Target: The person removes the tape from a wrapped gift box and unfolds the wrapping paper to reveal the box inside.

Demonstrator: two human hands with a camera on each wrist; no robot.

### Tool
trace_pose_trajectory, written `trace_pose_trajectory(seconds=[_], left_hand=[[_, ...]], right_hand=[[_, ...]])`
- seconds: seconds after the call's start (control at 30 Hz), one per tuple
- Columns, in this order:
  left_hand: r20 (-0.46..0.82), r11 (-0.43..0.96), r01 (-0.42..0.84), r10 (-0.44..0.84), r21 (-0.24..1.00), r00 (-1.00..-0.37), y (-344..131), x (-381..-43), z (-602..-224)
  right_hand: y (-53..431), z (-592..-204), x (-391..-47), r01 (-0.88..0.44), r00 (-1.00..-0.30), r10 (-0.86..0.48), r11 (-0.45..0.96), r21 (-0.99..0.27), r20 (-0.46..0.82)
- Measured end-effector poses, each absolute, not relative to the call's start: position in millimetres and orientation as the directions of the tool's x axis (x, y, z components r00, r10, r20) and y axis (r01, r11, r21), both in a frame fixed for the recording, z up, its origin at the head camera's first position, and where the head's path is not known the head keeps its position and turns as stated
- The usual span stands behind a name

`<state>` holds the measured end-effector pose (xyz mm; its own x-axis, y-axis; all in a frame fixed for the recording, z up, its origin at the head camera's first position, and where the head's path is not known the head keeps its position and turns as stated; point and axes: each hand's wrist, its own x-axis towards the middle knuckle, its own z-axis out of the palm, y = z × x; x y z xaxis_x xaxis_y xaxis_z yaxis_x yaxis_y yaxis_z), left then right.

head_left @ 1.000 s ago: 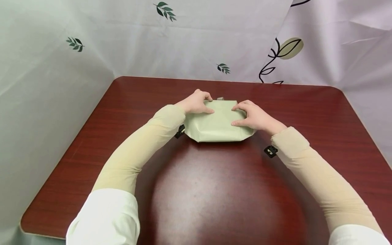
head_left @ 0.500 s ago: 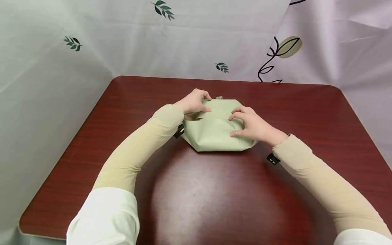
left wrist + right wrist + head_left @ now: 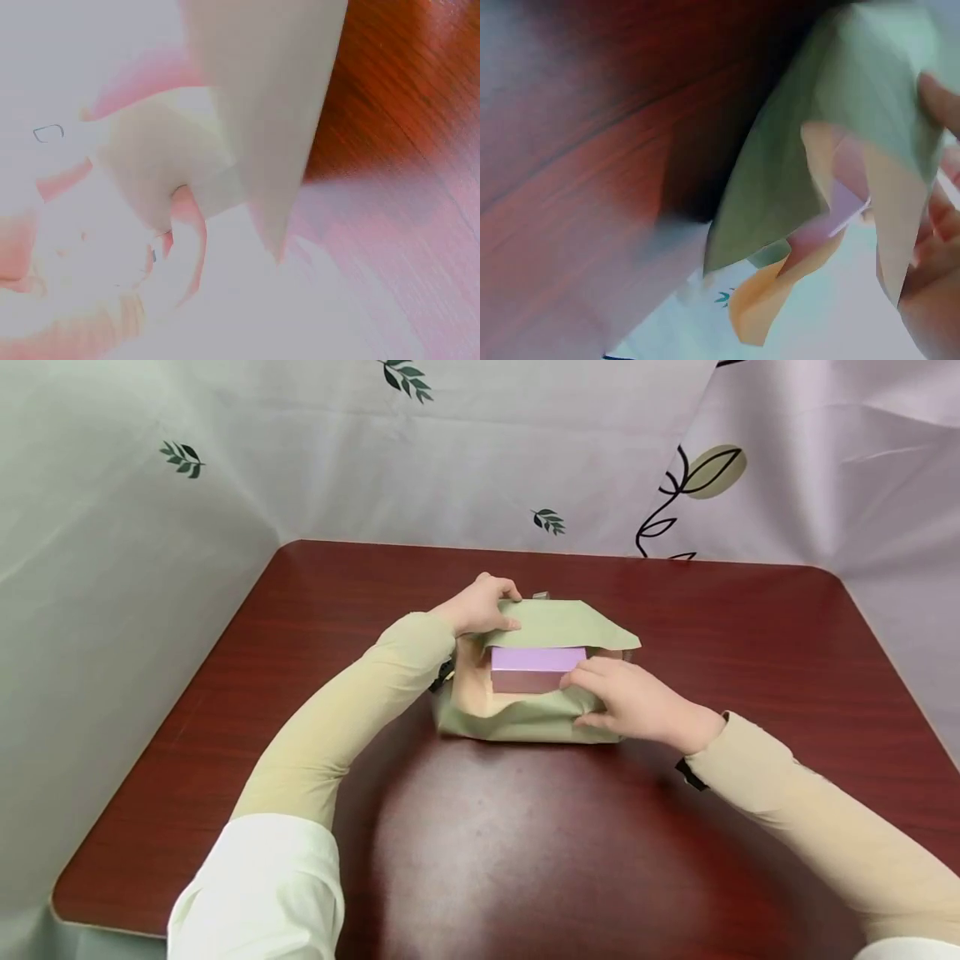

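A light green bag [image 3: 555, 625] with a tan lining stands at the far middle of the table, its mouth spread apart. Inside it lies a purple box [image 3: 536, 670], partly covered by the far panel. My left hand [image 3: 483, 606] grips the far panel at its left end. With thumb and fingers, my right hand [image 3: 630, 697] pinches the near panel close to the box's right corner. In the right wrist view, fingers [image 3: 939, 101] press against the green outside, and the box [image 3: 846, 206] shows between the tan inner faces. The left wrist view is badly washed out.
The dark red wooden table [image 3: 465, 843] has rounded corners at the back. Pale cloth with leaf prints [image 3: 450, 468] hangs behind it and along both sides. A small clear tab [image 3: 541, 596] sticks out behind the bag.
My right hand has pulled the near panel toward me and down, away from the far panel. The bag's mouth has spread and the purple box has come into sight. My left hand has stayed put.
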<state>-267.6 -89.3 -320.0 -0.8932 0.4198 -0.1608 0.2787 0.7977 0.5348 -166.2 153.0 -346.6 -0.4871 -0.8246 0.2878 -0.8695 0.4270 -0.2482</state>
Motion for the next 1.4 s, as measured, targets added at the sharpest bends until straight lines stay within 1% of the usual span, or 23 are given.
trace_pose_trajectory(seconds=[0.13, 0.3, 0.43, 0.6, 0.73, 0.87, 1.1, 1.2, 1.4], left_hand=[[-0.173, 0.800, 0.261, 0.409, 0.541, -0.896, -89, -267, -319], [-0.180, 0.800, 0.255, 0.408, 0.543, -0.895, -88, -267, -319], [-0.180, 0.797, 0.258, 0.412, 0.546, -0.893, -89, -268, -320], [-0.180, 0.797, 0.260, 0.415, 0.546, -0.892, -89, -269, -319], [-0.173, 0.794, 0.258, 0.411, 0.550, -0.895, -90, -269, -319], [-0.185, 0.791, 0.245, 0.409, 0.561, -0.894, -89, -268, -319], [-0.195, 0.789, 0.233, 0.404, 0.568, -0.894, -89, -268, -318], [-0.197, 0.789, 0.226, 0.399, 0.571, -0.896, -89, -267, -318], [-0.203, 0.786, 0.202, 0.383, 0.585, -0.901, -88, -266, -319]], right_hand=[[160, -346, -159, -0.850, -0.474, -0.856, 0.385, -0.359, 0.206], [165, -339, -152, -0.817, -0.482, -0.869, 0.401, -0.415, 0.109], [161, -330, -142, -0.821, -0.454, -0.891, 0.405, -0.402, 0.030], [149, -322, -123, -0.866, -0.415, -0.909, 0.405, -0.293, -0.029], [139, -324, -112, -0.881, -0.389, -0.918, 0.395, -0.260, -0.077], [133, -333, -108, -0.888, -0.350, -0.929, 0.369, -0.275, -0.116], [131, -346, -106, -0.857, -0.341, -0.918, 0.392, -0.334, -0.202], [131, -349, -105, -0.854, -0.325, -0.917, 0.390, -0.343, -0.233], [134, -351, -109, -0.828, -0.280, -0.929, 0.361, -0.430, -0.242]])
